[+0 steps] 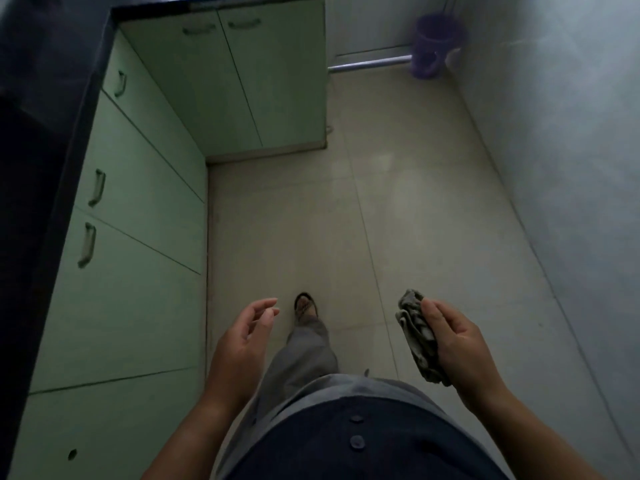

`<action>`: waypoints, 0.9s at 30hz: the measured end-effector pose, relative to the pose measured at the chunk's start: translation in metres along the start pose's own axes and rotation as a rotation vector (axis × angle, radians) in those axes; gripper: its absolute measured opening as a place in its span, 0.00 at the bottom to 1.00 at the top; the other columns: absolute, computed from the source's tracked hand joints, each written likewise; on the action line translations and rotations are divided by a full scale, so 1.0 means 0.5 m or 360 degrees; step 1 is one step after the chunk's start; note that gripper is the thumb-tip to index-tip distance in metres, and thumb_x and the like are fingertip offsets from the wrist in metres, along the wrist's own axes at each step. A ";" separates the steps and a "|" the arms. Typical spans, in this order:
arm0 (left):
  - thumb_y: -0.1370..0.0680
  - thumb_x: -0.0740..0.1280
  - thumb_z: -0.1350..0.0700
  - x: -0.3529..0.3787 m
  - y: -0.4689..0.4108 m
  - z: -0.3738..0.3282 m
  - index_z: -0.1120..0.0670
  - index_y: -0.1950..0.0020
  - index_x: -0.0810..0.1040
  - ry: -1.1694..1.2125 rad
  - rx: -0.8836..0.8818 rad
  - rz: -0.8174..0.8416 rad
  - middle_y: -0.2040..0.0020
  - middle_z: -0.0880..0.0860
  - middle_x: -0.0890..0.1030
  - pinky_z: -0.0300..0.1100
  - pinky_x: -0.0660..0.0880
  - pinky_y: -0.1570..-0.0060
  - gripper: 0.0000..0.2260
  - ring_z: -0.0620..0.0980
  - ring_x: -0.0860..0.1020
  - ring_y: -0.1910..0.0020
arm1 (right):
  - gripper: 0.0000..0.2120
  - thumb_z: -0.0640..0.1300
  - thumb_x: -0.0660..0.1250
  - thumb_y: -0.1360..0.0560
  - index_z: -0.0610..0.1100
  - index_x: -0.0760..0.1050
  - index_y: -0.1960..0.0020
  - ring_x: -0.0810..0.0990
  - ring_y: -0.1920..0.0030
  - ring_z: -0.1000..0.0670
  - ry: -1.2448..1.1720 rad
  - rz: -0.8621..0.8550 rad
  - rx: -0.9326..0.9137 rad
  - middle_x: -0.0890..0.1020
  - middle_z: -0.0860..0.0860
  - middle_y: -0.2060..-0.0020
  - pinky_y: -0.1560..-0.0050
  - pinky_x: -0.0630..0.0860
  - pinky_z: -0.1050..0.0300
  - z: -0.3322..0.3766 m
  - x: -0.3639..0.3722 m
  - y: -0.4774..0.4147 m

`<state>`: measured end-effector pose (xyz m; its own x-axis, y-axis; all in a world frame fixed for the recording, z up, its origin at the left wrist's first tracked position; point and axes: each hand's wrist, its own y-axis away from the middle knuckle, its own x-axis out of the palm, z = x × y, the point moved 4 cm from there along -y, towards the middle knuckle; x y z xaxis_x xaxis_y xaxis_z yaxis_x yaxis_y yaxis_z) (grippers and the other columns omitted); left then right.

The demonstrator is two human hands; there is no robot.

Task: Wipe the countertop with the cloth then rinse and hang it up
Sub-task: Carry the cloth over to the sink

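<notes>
My right hand holds a crumpled grey-green cloth at the lower right, above the floor. My left hand hangs at waist height near the cabinets, fingers apart and loosely curled, with nothing in it. The dark countertop runs along the left edge and across the top left corner. Its surface is dim and mostly out of view.
Pale green cabinets with metal handles stand under the countertop on the left and ahead. A beige tiled floor stretches forward. A purple bucket sits in the far right corner beside a pipe. A grey wall closes the right side.
</notes>
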<state>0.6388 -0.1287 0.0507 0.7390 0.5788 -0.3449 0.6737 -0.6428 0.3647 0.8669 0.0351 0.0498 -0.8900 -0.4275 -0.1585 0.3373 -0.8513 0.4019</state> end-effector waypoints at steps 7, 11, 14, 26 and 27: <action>0.20 0.60 0.53 -0.012 -0.340 -0.141 0.41 0.50 0.77 0.0010 0.0095 0.0020 0.50 0.42 0.81 0.25 0.70 0.57 0.08 0.31 0.77 0.53 | 0.10 0.47 0.62 0.23 0.54 0.80 0.59 0.81 0.64 0.63 -0.0034 -0.0069 -0.0089 0.84 0.60 0.66 0.67 0.74 0.72 0.164 0.096 -0.324; 0.25 0.58 0.46 -0.051 -0.519 -0.261 0.42 0.49 0.77 0.0039 0.0207 -0.0020 0.51 0.42 0.81 0.22 0.69 0.56 0.11 0.32 0.77 0.51 | 0.10 0.49 0.62 0.23 0.55 0.80 0.59 0.81 0.64 0.62 -0.0080 -0.0105 -0.0132 0.84 0.61 0.65 0.67 0.74 0.71 0.288 0.153 -0.484; 0.26 0.57 0.44 -0.066 -0.619 -0.304 0.42 0.48 0.77 0.0071 0.0185 -0.0044 0.50 0.43 0.82 0.28 0.70 0.54 0.12 0.33 0.77 0.49 | 0.09 0.50 0.62 0.23 0.56 0.80 0.58 0.81 0.62 0.62 -0.0061 -0.0127 -0.0115 0.84 0.59 0.64 0.64 0.74 0.69 0.336 0.184 -0.576; 0.26 0.58 0.45 -0.056 -1.060 -0.456 0.40 0.48 0.77 0.0036 0.0091 -0.0104 0.48 0.42 0.81 0.26 0.70 0.55 0.11 0.34 0.77 0.48 | 0.09 0.45 0.63 0.23 0.53 0.80 0.58 0.80 0.62 0.65 -0.0024 0.0047 -0.0124 0.84 0.63 0.65 0.62 0.73 0.73 0.527 0.307 -1.052; 0.26 0.59 0.45 -0.057 -1.103 -0.481 0.40 0.48 0.77 0.0032 0.0092 -0.0124 0.48 0.42 0.81 0.27 0.70 0.54 0.11 0.34 0.77 0.48 | 0.09 0.46 0.63 0.23 0.53 0.80 0.57 0.80 0.63 0.64 -0.0036 0.0054 -0.0143 0.84 0.63 0.65 0.62 0.74 0.73 0.558 0.313 -1.101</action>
<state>0.2489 0.3297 0.0675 0.6848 0.6378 -0.3525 0.7278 -0.6229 0.2869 0.4563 0.5218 0.0556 -0.8838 -0.4507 -0.1255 0.3928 -0.8606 0.3240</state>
